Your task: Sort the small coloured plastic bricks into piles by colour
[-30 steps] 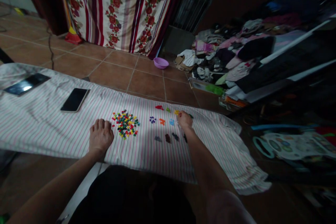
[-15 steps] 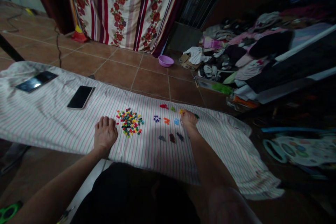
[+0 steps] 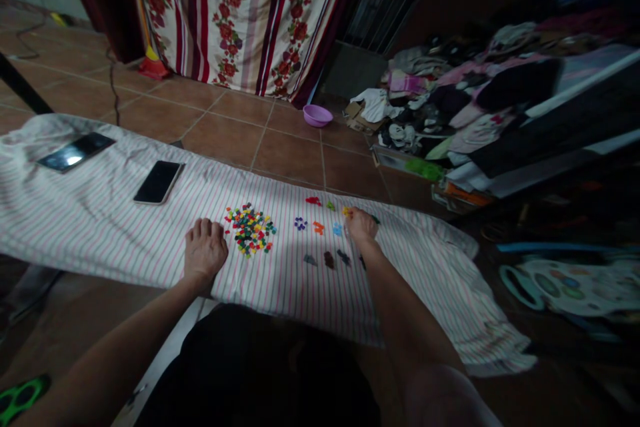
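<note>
My left hand (image 3: pixel 206 250) lies palm down on the striped cloth (image 3: pixel 280 287), fingers stretched out, just left of a mixed pile of small colourful pieces (image 3: pixel 250 230). My right hand (image 3: pixel 363 225) is closed in a pinch beside a small yellow group (image 3: pixel 347 212); whatever is between its fingertips is hidden. Sorted by colour nearby are red pieces (image 3: pixel 313 201), light green pieces (image 3: pixel 331 206), purple pieces (image 3: pixel 300 223), orange pieces (image 3: pixel 319 228) and light blue pieces (image 3: pixel 337 229). Closer to me sit grey pieces (image 3: pixel 310 259), brown pieces (image 3: pixel 329 259) and dark pieces (image 3: pixel 343 257). Dark green bits (image 3: pixel 376 219) peek out behind my right hand.
A dark-screened phone (image 3: pixel 159 182) and a shiny flat device (image 3: pixel 77 151) lie on the cloth's left part. Beyond the cloth's far edge, a purple basin (image 3: pixel 317 115) stands on the tiled floor. Heaped clothes (image 3: pixel 450 93) fill the right background.
The view has shifted slightly. My right hand stays pinched by the yellow group, and my left hand still rests beside the mixed pile.
</note>
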`<action>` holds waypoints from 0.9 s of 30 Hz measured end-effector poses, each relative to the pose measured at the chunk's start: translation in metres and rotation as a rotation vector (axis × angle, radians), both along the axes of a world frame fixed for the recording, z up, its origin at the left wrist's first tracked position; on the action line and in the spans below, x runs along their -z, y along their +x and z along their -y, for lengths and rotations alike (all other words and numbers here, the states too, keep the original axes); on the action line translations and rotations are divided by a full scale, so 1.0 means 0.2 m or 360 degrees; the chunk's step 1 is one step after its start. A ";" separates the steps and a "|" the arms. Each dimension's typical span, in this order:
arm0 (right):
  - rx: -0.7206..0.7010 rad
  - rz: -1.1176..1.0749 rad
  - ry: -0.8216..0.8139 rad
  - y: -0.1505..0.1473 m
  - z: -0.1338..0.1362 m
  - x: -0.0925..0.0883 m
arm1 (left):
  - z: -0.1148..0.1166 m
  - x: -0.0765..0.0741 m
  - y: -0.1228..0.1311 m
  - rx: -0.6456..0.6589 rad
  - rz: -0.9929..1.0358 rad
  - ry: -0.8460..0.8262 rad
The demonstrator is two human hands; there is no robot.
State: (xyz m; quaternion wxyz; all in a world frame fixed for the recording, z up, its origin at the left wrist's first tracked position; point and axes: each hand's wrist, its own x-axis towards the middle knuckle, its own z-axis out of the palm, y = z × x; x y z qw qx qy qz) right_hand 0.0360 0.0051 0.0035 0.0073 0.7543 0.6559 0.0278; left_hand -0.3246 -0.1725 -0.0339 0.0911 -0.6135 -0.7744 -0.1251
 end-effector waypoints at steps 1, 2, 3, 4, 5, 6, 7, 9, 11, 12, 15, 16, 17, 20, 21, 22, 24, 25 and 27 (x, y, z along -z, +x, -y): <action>-0.0009 -0.0012 0.0011 -0.01 0.01 -0.01 | 0.00 0.00 0.00 0.0000 0.0003 0.0002; -0.0020 -0.0026 0.0024 -0.03 0.01 -0.02 | 0.00 0.00 0.00 0.0002 0.0006 0.0005; -0.0039 -0.0045 0.0041 -0.05 0.02 -0.02 | 0.00 0.00 0.00 0.0004 0.0006 0.0008; -0.0071 -0.0070 0.0063 -0.08 0.03 -0.03 | 0.00 0.00 0.00 0.0007 0.0007 0.0010; -0.0116 -0.0102 0.0090 -0.10 0.04 -0.03 | 0.00 0.00 0.00 0.0008 0.0009 0.0013; -0.0169 -0.0139 0.0121 -0.14 0.06 -0.03 | 0.00 0.00 0.00 0.0012 0.0010 0.0013; -0.0228 -0.0181 0.0152 -0.17 0.07 -0.03 | 0.00 0.00 0.00 0.0014 0.0012 0.0015; -0.0352 -0.0268 0.0189 -0.25 0.11 -0.02 | 0.00 0.00 0.00 0.0012 0.0016 0.0019; -0.0480 -0.0355 0.0179 -0.34 0.16 0.00 | 0.00 0.00 0.00 0.0012 0.0014 0.0023; -0.0546 -0.0398 0.0167 -0.39 0.19 0.01 | 0.00 0.00 0.00 0.0013 0.0012 0.0025; -0.0742 -0.0527 0.0150 -0.52 0.27 0.04 | 0.01 -0.01 0.00 0.0016 0.0008 0.0025; -0.0804 -0.0571 0.0146 -0.56 0.29 0.05 | 0.01 -0.01 0.00 0.0015 0.0009 0.0023; -0.0863 -0.0614 0.0140 -0.60 0.31 0.06 | 0.01 -0.01 0.00 0.0014 0.0010 0.0022; -0.1039 -0.0740 0.0108 -0.70 0.36 0.09 | 0.01 -0.01 0.00 0.0008 0.0004 0.0025; -0.1089 -0.0769 0.0095 -0.73 0.37 0.10 | 0.01 -0.01 0.00 0.0008 0.0001 0.0025; -0.1129 -0.0784 0.0081 -0.75 0.38 0.11 | 0.01 -0.01 0.00 0.0007 0.0000 0.0023; -0.1188 -0.0774 0.0052 -0.79 0.40 0.12 | 0.01 -0.01 0.00 0.0002 0.0008 0.0012; -0.1207 -0.0755 0.0040 -0.80 0.40 0.12 | 0.01 -0.01 0.00 0.0003 0.0018 0.0006; -0.1224 -0.0707 0.0019 -0.82 0.41 0.13 | 0.01 -0.02 0.00 0.0003 0.0047 -0.0001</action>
